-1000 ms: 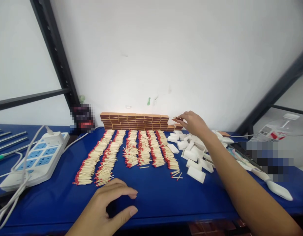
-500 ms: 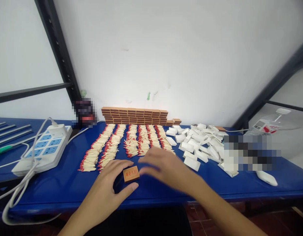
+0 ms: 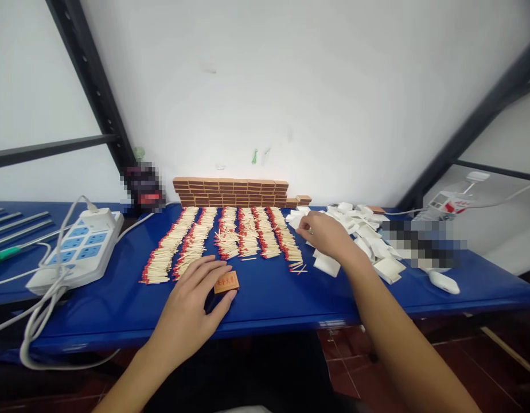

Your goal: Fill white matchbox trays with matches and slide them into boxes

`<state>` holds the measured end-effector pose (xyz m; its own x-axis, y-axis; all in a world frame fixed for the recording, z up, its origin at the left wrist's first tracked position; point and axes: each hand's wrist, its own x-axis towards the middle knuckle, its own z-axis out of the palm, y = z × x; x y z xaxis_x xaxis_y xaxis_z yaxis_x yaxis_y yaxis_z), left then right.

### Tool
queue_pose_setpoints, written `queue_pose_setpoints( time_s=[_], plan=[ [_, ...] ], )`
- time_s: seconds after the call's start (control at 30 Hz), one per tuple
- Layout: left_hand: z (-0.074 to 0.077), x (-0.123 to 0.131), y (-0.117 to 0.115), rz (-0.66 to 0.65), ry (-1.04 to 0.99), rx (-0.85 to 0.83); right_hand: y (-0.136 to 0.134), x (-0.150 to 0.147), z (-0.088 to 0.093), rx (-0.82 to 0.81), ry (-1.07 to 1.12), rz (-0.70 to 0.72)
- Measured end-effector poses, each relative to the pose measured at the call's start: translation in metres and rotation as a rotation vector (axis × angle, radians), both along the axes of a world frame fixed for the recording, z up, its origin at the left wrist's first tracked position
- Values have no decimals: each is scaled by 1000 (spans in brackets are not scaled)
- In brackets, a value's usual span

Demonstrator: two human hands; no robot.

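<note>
A small orange matchbox (image 3: 227,282) with red characters on top lies on the blue table. My left hand (image 3: 196,301) closes around it, fingers along its far side and thumb at its near side. Farther right, my right hand (image 3: 329,236) is at the left edge of a heap of white matchbox trays (image 3: 327,264). Its fingertips are pinched together, and whatever may be between them is hidden. Between the two hands, several rows of red-tipped matches (image 3: 243,229) run away toward the wall.
A low wall of stacked matchboxes (image 3: 230,192) stands at the back. On the left are a white power strip (image 3: 82,246) with cables and a green-handled screwdriver (image 3: 4,256). A clear plastic bottle (image 3: 452,201) and a white rounded object (image 3: 444,282) sit at the right.
My right hand has left the matchbox and moved right to the heap of white trays. My left hand has closed in on the matchbox. The camera view has shifted slightly.
</note>
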<state>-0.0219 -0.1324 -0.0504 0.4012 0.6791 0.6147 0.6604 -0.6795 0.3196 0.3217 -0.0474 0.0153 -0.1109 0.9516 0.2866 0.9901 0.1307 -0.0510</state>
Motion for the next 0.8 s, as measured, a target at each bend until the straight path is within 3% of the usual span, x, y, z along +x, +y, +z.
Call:
queue_pose_setpoints(
  time_s=[0.07, 0.17, 0.23, 0.33, 0.43, 0.5, 0.6, 0.8],
  plan=[
    [2, 6, -3, -15, 11, 48, -26, -7, 5, 39, 35, 77],
    [5, 22, -6, -47, 30, 57, -73, -27, -1, 8, 188, 463],
    [7, 36, -4, -88, 68, 43, -98, -40, -11, -58, 172, 559],
    [8, 54, 3, -133, 124, -11, -111, -41, -23, -87, 230, 552],
    [10, 63, 9, -151, 164, -85, -99, -16, -28, -39, 364, 459],
    [12, 63, 10, -147, 163, -94, -88, 4, -31, 7, 366, 394],
    [14, 59, 10, -145, 150, -81, -78, 22, -39, -15, 346, 405],
    [12, 56, 10, -171, 115, -75, -79, 22, -47, -33, 338, 434]
  ],
)
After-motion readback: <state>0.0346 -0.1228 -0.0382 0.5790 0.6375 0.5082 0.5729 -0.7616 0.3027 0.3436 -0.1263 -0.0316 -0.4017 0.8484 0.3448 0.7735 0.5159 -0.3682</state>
